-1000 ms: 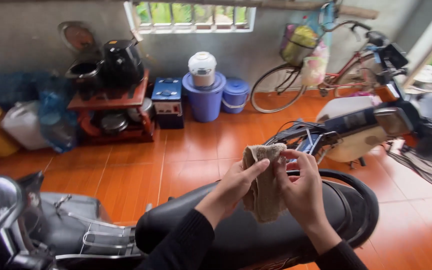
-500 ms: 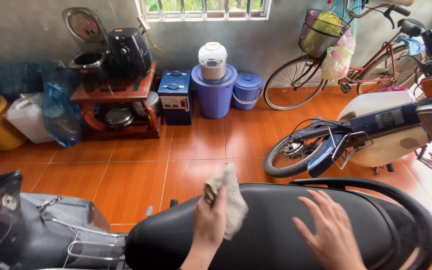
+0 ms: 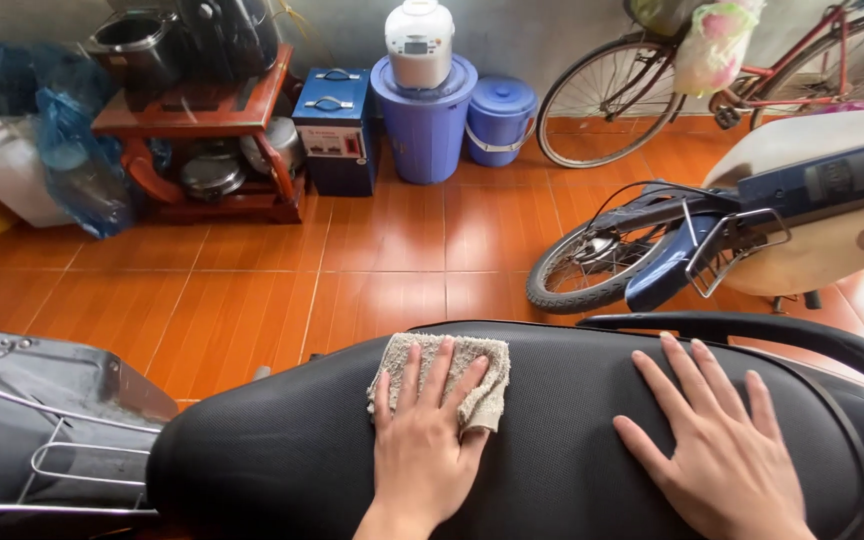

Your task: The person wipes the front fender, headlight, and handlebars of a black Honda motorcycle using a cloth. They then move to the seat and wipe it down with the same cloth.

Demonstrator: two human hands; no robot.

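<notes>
The left hand [image 3: 422,445] lay flat and open, fingers spread and pointing away from the person, pressed palm-down on a small beige cloth [image 3: 449,375] that rested on the black motorbike seat [image 3: 552,440]. The cloth sat near the far edge of the seat, its near part hidden under the palm and fingers, its frayed right corner showing just beside the fingertips (the cloth looked folded, though how many layers could not be told). The right hand [image 3: 722,450] was likewise open and wide, all five fingers splayed, resting bare on the textured seat well to the right of the cloth and not touching it; it held nothing. A black grab rail [image 3: 752,328] curved along the seat's far right edge, just beyond the right hand's fingertips. Beyond the seat stretched an orange tiled floor [image 3: 252,290], with a blue motorbike [image 3: 672,250] parked to the right, a bicycle [image 3: 652,90] against the wall, two blue lidded buckets [image 3: 427,120] with a white rice cooker [image 3: 419,40] on the larger one, and a low wooden stand [image 3: 202,110] bearing dark pots.
</notes>
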